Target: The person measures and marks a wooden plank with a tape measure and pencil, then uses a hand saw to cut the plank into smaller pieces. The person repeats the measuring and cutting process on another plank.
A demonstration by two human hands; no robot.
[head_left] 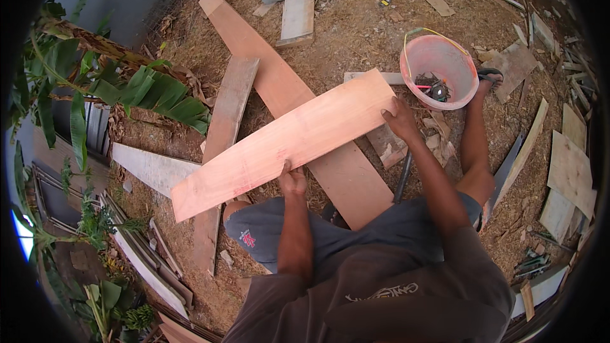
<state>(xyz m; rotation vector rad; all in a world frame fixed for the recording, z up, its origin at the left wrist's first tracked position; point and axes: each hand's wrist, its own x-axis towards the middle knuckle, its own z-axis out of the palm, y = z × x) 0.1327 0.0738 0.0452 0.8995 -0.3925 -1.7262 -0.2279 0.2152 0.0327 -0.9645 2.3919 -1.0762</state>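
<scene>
Both hands (293, 181) (401, 122) gripping plank (289, 132) | pinkish, long, flat | red marks (243, 187) near one edge

We hold a board (289, 141) slanting across in front of us, our left hand (293, 180) at its near edge, our right hand (400, 121) at its right end. Beneath it, a second board (262, 67) runs from ahead of our left hand back between our thighs. Left of that hand, a plank (226, 103) also passes under; another plank (151, 166) lies farther left, and leaves (152, 92) spread beyond. Ahead and right of our right hand is a bucket (438, 54) with small items inside, our right foot (489, 79) just beside it. A rod (403, 176) lies nearer us than that hand; panels (570, 168) lie far right.
</scene>
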